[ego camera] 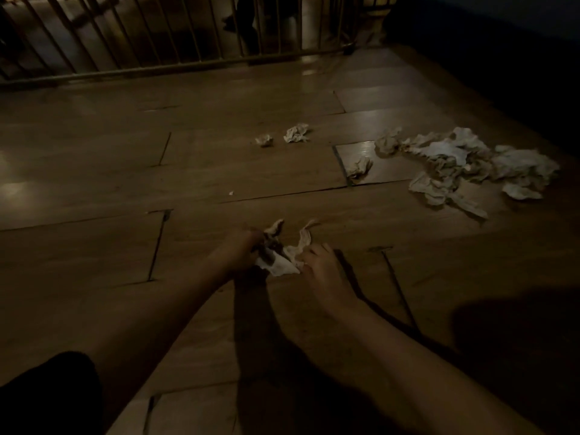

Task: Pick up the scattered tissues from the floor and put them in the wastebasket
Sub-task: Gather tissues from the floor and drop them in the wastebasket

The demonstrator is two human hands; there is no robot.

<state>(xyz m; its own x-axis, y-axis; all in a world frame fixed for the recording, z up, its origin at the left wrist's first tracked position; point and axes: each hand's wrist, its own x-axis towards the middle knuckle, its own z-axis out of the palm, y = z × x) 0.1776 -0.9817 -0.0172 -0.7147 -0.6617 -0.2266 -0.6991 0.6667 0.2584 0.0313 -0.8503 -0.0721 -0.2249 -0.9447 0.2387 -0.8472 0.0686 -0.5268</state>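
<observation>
Both hands meet low over the wooden floor [125, 158] in dim light. My left hand [241, 249] is closed around crumpled white tissues [281, 266], and my right hand [321, 271] pinches the same bunch from the right. A large heap of tissues [464, 161] lies at the right. One small tissue [359, 167] sits just left of the heap. Two crumpled balls, a smaller one [264, 140] and a bigger one [296, 133], lie farther away near the middle. No wastebasket is in view.
A barred wooden railing [157, 42] runs along the far edge of the floor. A dark wall or furniture [502, 58] fills the upper right. A tiny white scrap [231, 193] lies on the boards. Dark shadow covers the near right floor.
</observation>
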